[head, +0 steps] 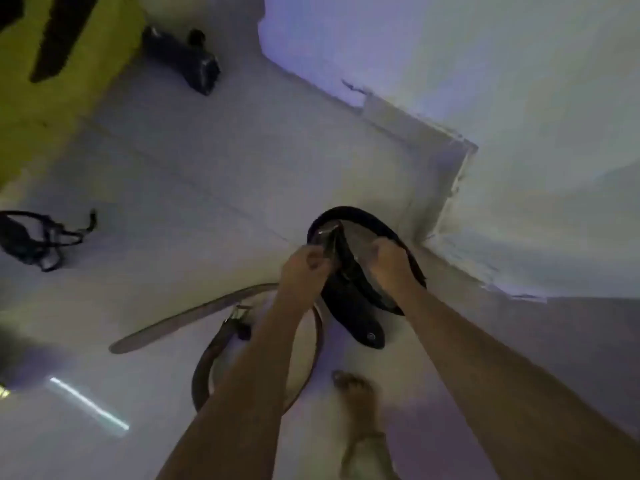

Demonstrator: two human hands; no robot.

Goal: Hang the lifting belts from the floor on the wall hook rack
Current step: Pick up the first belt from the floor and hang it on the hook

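A black lifting belt [349,299] is curled into a loop and held above the floor near the wall corner. My left hand [304,268] grips its buckle end, and my right hand [391,261] grips the loop's right side. Below them a brown leather belt [207,355] lies on the pale floor, partly hidden by my left forearm. Another dark strap or belt [38,237] lies on the floor at the far left. A dark belt [62,36] hangs against the yellow wall at top left; no hook rack is visible.
A white wall [519,98] with a jutting corner [450,202] stands to the right. A dark bag-like object [183,60] lies on the floor at the back. My bare foot [360,403] stands beside the brown belt. A yellow wall [31,109] is at left.
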